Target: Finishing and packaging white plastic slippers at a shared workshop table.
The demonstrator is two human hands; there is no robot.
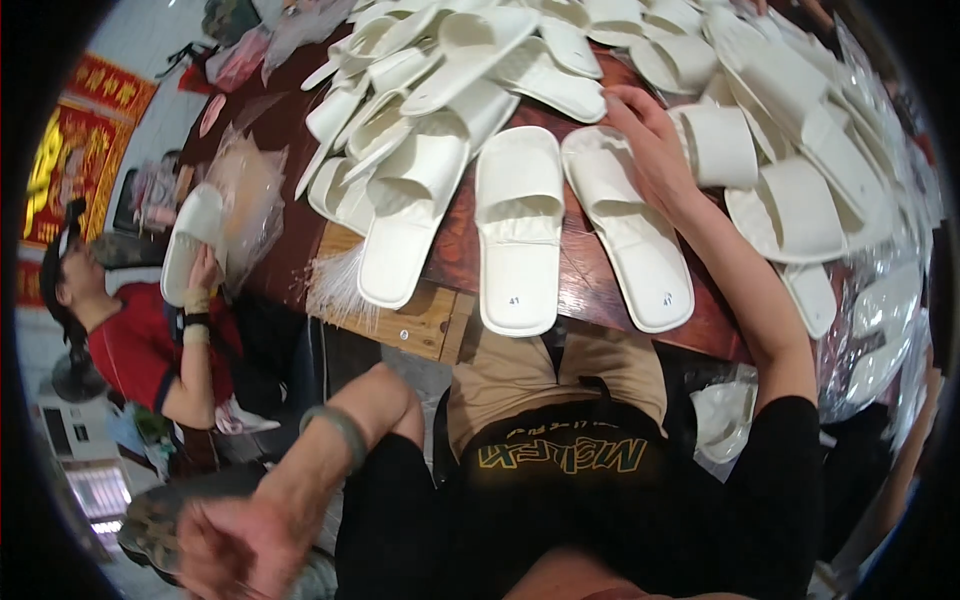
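Two white open-toed slippers lie side by side at the table's near edge, heels toward me: a middle slipper and a right slipper. My right hand reaches over the right slipper's upper, its fingers curled about the toe end and its thumb hidden. Down at the lower left, away from the table, my left hand is raised and smeared by motion. Its fingers look bent, but whether they hold anything is not visible. A bracelet circles that wrist.
A slipper pile covers the table's far left, and another slipper pile rises at the right, beside clear plastic wrapping. White bristly strands hang at a wooden ledge. On the left, a person in red holds another slipper.
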